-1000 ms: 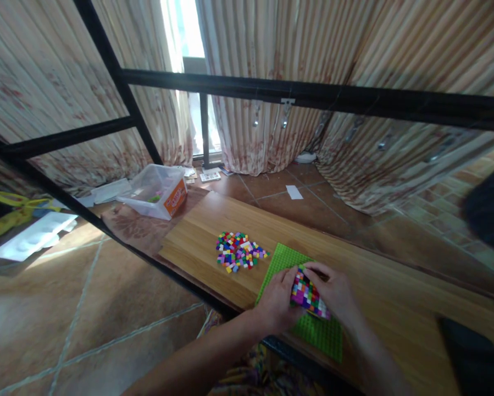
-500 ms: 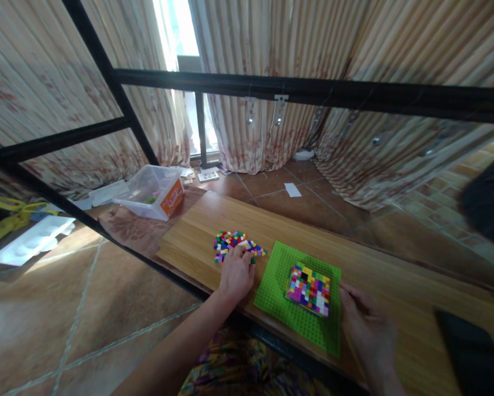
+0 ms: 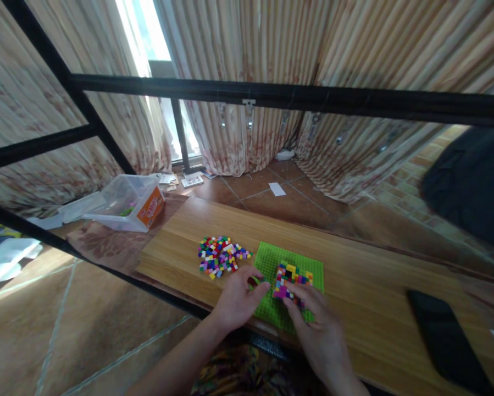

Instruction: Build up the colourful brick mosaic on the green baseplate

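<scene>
My left hand hovers at the left edge of the green studded baseplate. Its fingers are curled toward the thumb; what they hold, if anything, I cannot make out. On the baseplate stands a low block of many-coloured toy bricks. My right hand, slightly blurred, reaches over this block from the front right. Its thumb and fingertips are drawn together at the block's top, covering part of it; any brick between them is hidden. Left of the baseplate lies a pile of small loose bricks.
All this is on a wooden table. A black phone-like slab lies at its right. A clear plastic box with an orange label stands beyond the left end. A black metal rail crosses before the curtains.
My left hand has left the brick pile and come right to the baseplate's edge. My right hand has moved from beside the baseplate onto the brick block. The view has shifted right.
</scene>
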Demonstrator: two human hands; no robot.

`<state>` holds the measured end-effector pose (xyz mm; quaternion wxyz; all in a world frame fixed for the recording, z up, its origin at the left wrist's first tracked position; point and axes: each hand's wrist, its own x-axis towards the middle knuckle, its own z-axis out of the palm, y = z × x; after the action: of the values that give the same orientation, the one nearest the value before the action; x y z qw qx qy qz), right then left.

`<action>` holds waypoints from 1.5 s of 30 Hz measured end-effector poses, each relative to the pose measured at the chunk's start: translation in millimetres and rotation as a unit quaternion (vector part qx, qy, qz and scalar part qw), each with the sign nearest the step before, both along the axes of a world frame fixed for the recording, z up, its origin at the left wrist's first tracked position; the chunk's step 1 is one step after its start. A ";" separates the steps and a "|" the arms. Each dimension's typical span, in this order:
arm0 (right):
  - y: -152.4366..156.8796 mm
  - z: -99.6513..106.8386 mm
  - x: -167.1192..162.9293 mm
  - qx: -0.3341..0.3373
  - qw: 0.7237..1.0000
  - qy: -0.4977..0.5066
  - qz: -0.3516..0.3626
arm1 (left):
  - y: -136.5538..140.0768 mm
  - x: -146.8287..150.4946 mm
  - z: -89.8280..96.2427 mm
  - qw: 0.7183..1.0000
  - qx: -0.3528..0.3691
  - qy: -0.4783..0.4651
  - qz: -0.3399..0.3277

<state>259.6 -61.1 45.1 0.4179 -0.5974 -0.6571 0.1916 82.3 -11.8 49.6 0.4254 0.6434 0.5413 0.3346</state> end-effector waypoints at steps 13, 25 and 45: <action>-1.2 4.4 -13.7 0.003 0.997 0.016 0.076 | -11.0 7.5 7.9 0.944 -0.221 -0.240 -0.051; 2.6 -6.3 -9.5 0.017 0.997 0.073 0.028 | -15.0 11.4 15.4 0.906 -0.260 -0.329 -0.048; 50.9 -6.9 13.1 -0.001 0.997 -0.009 -0.072 | 29.4 22.0 -13.5 0.995 -0.042 -0.094 0.006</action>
<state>272.6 -10.2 38.2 0.4244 -0.6452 -0.6158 0.1562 104.3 17.5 36.1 0.4991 0.5871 0.5165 0.3735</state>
